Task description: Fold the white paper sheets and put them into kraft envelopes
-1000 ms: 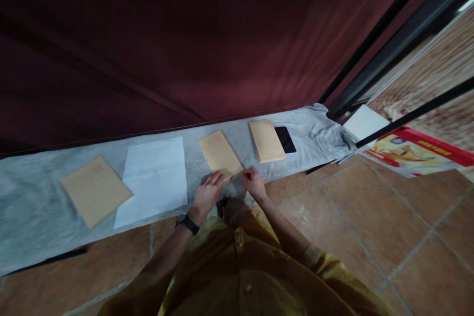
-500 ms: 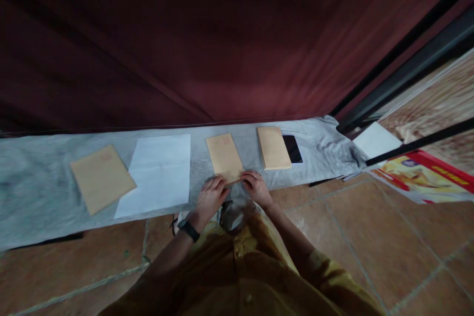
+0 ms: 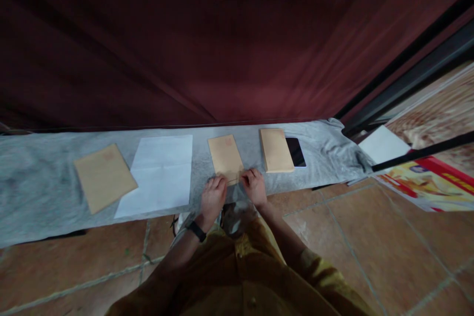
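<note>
A brown paper envelope (image 3: pixel 225 154) with a faint red printed mark lies in front of me on the grey cloth. My left hand (image 3: pixel 214 195) pinches its near left corner with bent fingers. At the near right corner, my right hand (image 3: pixel 254 186) has its fingers closed on the edge. A narrow strip along the envelope's near end appears folded or raised between the hands. Just right of it sits a stack of brown envelopes (image 3: pixel 276 150), partly covering a dark-screened phone or tablet (image 3: pixel 295 152).
Left on the grey cloth (image 3: pixel 37 173) are a creased white sheet (image 3: pixel 159 170) and another brown envelope (image 3: pixel 105 177) overlapping its edge. A dark red curtain (image 3: pixel 207 59) hangs behind. At right are a dark metal frame (image 3: pixel 407 79), a white card (image 3: pixel 385 144) and a red-yellow printed box (image 3: pixel 431 182).
My fingers have curled more tightly at the envelope's near corners, and its near edge looks more lifted or creased. The whole view has shifted slightly.
</note>
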`<state>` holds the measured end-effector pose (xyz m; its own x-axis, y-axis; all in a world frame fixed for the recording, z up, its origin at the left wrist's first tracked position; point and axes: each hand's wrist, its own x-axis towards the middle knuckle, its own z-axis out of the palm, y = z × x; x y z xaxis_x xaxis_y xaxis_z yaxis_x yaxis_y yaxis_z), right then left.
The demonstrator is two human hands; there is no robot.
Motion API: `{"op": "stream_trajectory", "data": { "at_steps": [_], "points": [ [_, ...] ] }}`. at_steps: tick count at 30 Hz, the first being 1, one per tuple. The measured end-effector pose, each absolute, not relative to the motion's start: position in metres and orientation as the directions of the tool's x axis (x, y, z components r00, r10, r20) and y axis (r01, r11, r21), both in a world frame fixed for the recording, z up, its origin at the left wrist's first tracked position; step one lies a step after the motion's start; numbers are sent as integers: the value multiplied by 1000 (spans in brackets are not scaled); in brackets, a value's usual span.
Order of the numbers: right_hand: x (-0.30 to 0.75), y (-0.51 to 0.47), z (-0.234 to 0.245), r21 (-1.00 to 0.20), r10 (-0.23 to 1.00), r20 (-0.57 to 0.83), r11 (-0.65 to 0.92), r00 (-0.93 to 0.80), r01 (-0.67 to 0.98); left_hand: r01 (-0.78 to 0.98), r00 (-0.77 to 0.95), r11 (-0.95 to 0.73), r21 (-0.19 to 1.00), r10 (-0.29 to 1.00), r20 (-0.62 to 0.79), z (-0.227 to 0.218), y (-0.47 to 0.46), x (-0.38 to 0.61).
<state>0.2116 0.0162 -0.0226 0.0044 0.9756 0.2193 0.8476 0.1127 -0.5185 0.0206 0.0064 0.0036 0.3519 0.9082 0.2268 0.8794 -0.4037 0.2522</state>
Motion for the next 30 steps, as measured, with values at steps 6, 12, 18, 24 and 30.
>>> {"op": "stream_trajectory", "data": {
  "at_steps": [6, 12, 18, 24, 30],
  "points": [
    [205, 11, -16, -516, 969, 243, 93, 41, 851, 794, 553, -584, 170, 810, 198, -6, -9, 28],
    [179, -12, -11, -518, 926, 307, 356, -219, 778, 820, 527, -543, 178, 839, 135, -25, -17, 28],
    [180, -21, -23, -434, 912, 281, 399, -300, 808, 850, 483, -509, 133, 855, 189, -29, -23, 22],
    [210, -24, -30, -336, 916, 289, 371, -280, 866, 876, 434, -467, 120, 872, 224, -19, -28, 10],
    [227, -28, -28, -328, 929, 280, 329, -241, 886, 886, 422, -451, 112, 882, 210, -18, -31, 5]
  ]
}}
